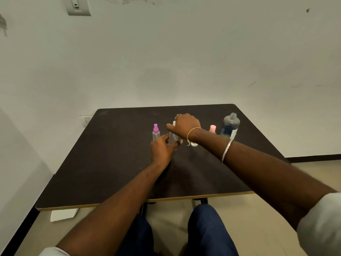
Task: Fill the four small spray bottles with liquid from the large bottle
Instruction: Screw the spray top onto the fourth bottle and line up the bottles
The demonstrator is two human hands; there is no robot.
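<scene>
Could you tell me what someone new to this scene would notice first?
Two bare arms reach to the middle of the dark table, where the left hand holds a clear small spray bottle by its body and the right hand covers its top. Left of them stands a purple-capped spray bottle. At far right stands the large bottle, uncapped, with a pink-capped bottle beside it.

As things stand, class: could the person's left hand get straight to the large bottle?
Probably not. The large bottle stands far right, and the right hand and forearm cross between it and the left hand, which holds a small clear bottle.
</scene>
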